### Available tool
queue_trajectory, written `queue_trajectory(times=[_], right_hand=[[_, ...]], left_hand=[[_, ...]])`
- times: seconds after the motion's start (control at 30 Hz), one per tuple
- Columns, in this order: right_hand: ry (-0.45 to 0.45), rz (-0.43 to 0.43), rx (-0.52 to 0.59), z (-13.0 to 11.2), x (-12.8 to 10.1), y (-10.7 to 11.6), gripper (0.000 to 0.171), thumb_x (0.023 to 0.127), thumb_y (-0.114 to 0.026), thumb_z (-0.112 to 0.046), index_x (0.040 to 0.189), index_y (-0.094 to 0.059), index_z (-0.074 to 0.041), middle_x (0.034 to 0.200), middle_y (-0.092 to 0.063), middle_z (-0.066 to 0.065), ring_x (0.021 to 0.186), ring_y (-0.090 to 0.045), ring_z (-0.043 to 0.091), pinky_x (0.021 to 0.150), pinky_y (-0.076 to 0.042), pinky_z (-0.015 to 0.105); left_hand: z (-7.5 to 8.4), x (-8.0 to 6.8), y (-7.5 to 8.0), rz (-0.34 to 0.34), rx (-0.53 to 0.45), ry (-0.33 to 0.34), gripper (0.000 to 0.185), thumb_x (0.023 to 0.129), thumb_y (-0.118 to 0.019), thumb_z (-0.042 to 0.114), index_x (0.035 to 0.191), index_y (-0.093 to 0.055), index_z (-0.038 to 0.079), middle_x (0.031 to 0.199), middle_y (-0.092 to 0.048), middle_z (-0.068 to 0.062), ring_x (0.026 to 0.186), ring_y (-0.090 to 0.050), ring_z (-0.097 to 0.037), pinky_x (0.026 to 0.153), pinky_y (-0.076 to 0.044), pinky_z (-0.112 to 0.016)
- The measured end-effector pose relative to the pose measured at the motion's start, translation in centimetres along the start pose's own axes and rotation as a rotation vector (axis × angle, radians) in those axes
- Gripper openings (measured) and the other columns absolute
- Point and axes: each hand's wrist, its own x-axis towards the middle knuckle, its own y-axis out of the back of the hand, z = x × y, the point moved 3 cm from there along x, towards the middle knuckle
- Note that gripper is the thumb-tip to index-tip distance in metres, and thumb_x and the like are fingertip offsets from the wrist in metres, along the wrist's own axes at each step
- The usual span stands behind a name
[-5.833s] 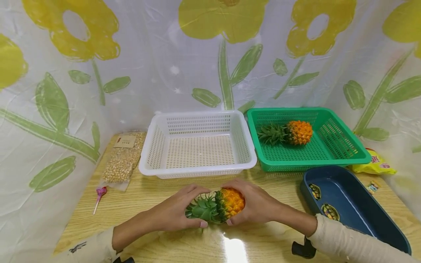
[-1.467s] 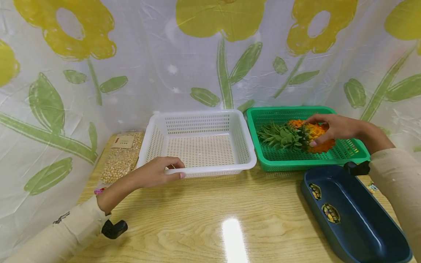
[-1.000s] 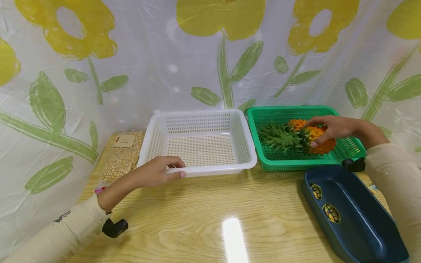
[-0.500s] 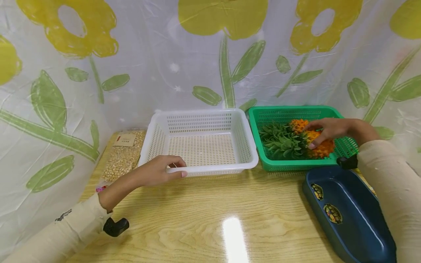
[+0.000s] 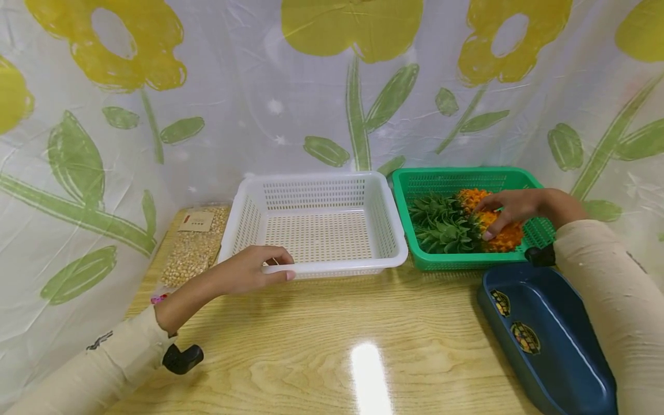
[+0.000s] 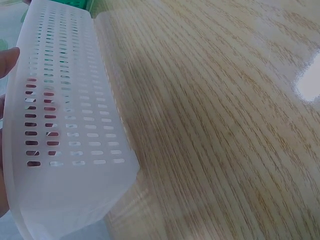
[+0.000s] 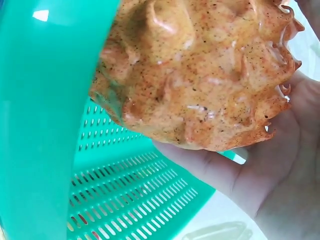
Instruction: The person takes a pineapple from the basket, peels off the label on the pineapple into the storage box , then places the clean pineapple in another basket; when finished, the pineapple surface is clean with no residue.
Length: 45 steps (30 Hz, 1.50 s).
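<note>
My left hand (image 5: 249, 271) grips the front rim of a white slotted basket (image 5: 353, 265), thumb outside and fingers over the inside. That basket's side wall fills the left of the left wrist view. Inside a green basket (image 5: 467, 260), my right hand (image 5: 526, 204) holds a small orange pineapple (image 5: 505, 237) by its body, its leafy crown pointing left. Behind it lies a second pineapple (image 5: 471, 197), partly hidden by the hand and the first one. In the right wrist view the held pineapple's spiky skin (image 7: 200, 75) appears close up, with fingers curved around it.
A dark blue tray (image 5: 555, 346) stands at the right front, partly under my right sleeve. Left of the white basket lies a bag of corn kernels (image 5: 192, 248). A pink lollipop (image 5: 159, 298) shows beside my left wrist. A flowered curtain (image 5: 228, 115) hangs behind.
The pineapple that both hands held over the table now lies in the green basket beside the other. My left hand moved to the white basket's rim. Lately the pineapple shifted slightly toward the near wall.
</note>
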Motion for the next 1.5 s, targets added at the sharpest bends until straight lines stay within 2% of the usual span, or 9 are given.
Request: queue_trajectory(times=[0.4, 0.6, 0.83, 1.03, 1.5], right_hand=[[-0.023, -0.044, -0.005, 0.0, 0.12, -0.08, 0.089, 0.089, -0.077, -0.038, 0.153, -0.031, 0.002, 0.157, -0.019, 0.039, 0.138, -0.024, 0.063, 0.095, -0.05, 0.06], [-0.048, -0.064, -0.006, -0.13, 0.28, -0.11, 0.089, 0.088, -0.077, -0.038, 0.153, -0.03, 0.0, 0.157, -0.014, 0.038, 0.137, -0.023, 0.064, 0.094, -0.047, 0.067], [-0.059, -0.092, 0.055, -0.26, 0.56, -0.29, 0.086, 0.088, -0.079, -0.033, 0.151, -0.031, 0.001, 0.157, -0.014, 0.039, 0.138, -0.025, 0.062, 0.09, -0.053, 0.055], [-0.074, -0.096, 0.032, -0.29, 0.49, -0.27, 0.093, 0.087, -0.079, -0.036, 0.154, -0.027, 0.002, 0.157, -0.015, 0.039, 0.136, -0.031, 0.061, 0.089, -0.053, 0.055], [-0.072, -0.095, -0.006, -0.33, 0.45, -0.09, 0.088, 0.087, -0.079, -0.035, 0.152, -0.033, 0.004, 0.152, -0.026, 0.038, 0.133, -0.035, 0.06, 0.087, -0.056, 0.054]], left_hand=[[0.0, 0.02, 0.05, 0.0, 0.005, -0.009, 0.026, 0.098, -0.061, 0.047, 0.112, -0.068, 0.026, 0.113, -0.068, 0.007, 0.108, -0.062, -0.017, 0.093, -0.05, -0.045], [-0.04, 0.05, 0.02, -0.002, 0.001, -0.007, 0.027, 0.098, -0.061, 0.049, 0.112, -0.068, 0.026, 0.113, -0.068, 0.007, 0.108, -0.062, -0.017, 0.093, -0.05, -0.045], [-0.16, 0.05, 0.04, -0.007, 0.001, -0.004, 0.028, 0.098, -0.061, 0.048, 0.113, -0.068, 0.025, 0.116, -0.069, 0.006, 0.109, -0.062, -0.018, 0.094, -0.051, -0.046], [-0.13, 0.02, 0.08, -0.016, 0.005, -0.004, 0.032, 0.099, -0.06, 0.049, 0.116, -0.067, 0.023, 0.118, -0.068, 0.003, 0.11, -0.062, -0.02, 0.095, -0.051, -0.048], [-0.13, 0.04, 0.03, -0.006, 0.008, -0.002, 0.029, 0.098, -0.062, 0.047, 0.115, -0.068, 0.025, 0.116, -0.068, 0.006, 0.109, -0.062, -0.018, 0.094, -0.051, -0.046]])
